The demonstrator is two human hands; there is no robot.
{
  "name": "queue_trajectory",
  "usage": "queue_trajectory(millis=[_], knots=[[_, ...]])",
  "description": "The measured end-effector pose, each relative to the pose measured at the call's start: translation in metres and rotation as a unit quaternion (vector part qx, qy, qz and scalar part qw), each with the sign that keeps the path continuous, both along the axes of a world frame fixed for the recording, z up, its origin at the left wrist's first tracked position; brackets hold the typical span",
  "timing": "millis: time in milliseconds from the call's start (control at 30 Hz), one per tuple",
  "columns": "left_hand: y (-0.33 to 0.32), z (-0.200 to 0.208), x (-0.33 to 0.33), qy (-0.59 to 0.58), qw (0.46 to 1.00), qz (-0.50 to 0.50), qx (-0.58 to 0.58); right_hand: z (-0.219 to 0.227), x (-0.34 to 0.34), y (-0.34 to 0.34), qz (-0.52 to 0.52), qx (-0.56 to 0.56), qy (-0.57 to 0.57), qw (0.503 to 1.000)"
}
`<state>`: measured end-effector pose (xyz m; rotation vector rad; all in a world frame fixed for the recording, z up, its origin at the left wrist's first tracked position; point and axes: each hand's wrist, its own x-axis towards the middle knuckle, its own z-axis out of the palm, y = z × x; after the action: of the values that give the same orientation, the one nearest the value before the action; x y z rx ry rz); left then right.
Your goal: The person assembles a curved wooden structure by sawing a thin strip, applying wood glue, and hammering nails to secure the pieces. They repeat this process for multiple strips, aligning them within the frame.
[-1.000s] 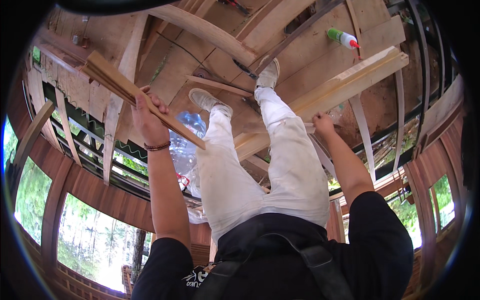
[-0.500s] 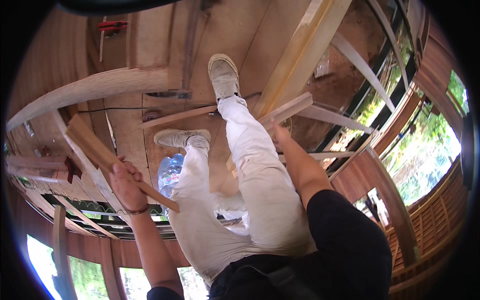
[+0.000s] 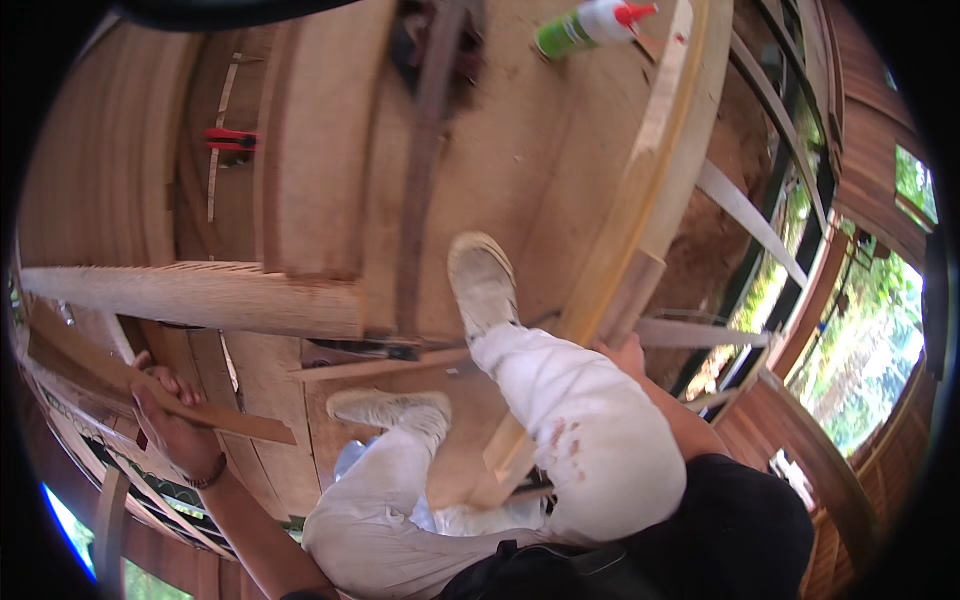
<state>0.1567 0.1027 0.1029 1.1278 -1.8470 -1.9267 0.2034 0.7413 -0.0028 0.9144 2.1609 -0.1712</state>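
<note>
My left hand (image 3: 176, 412) is closed around a thin, flat wooden board (image 3: 235, 420), out to the left of my knee. The board slants, its far end reaching up toward the left rim. Beyond my raised right knee, my right hand (image 3: 625, 356) grips the lower end of a short wooden block (image 3: 636, 292); part of that hand hides behind the knee. Alongside the block runs a long, pale wooden beam (image 3: 610, 240). A hammer (image 3: 365, 350) lies on the floor planks above my left shoe, next to a thin wood strip (image 3: 400, 364).
A green-and-white glue bottle with a red tip (image 3: 595, 27) lies at the top. Red-handled pliers (image 3: 232, 140) rest between boards at upper left. A thick pale timber (image 3: 190, 298) crosses the left side. A clear plastic bottle (image 3: 350, 458) stands by my left leg. Open slats border the right.
My left hand has carried the board further left and down in view. The block at my right hand has turned to lie along the beam. The view has shifted, bringing the glue bottle in.
</note>
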Motion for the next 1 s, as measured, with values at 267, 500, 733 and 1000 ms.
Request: queue_trajectory(millis=[267, 500, 733, 1000], knots=[[-0.108, -0.035, 0.038, -0.128, 0.894, -0.045, -0.426, -0.067, -0.247, -0.076, 0.450, -0.114, 0.250, 0.850], [-0.138, -0.053, 0.144, -0.292, 0.795, -0.033, -0.530, -0.142, -0.386, -0.276, 0.723, -0.079, 0.441, 0.525], [-0.181, -0.079, 0.203, -0.362, 0.781, 0.078, -0.502, -0.180, -0.441, -0.255, 0.725, 0.017, 0.414, 0.551], [-0.184, -0.069, 0.164, -0.376, 0.795, 0.017, -0.475, -0.130, -0.394, -0.194, 0.088, -0.497, 0.530, 0.681]])
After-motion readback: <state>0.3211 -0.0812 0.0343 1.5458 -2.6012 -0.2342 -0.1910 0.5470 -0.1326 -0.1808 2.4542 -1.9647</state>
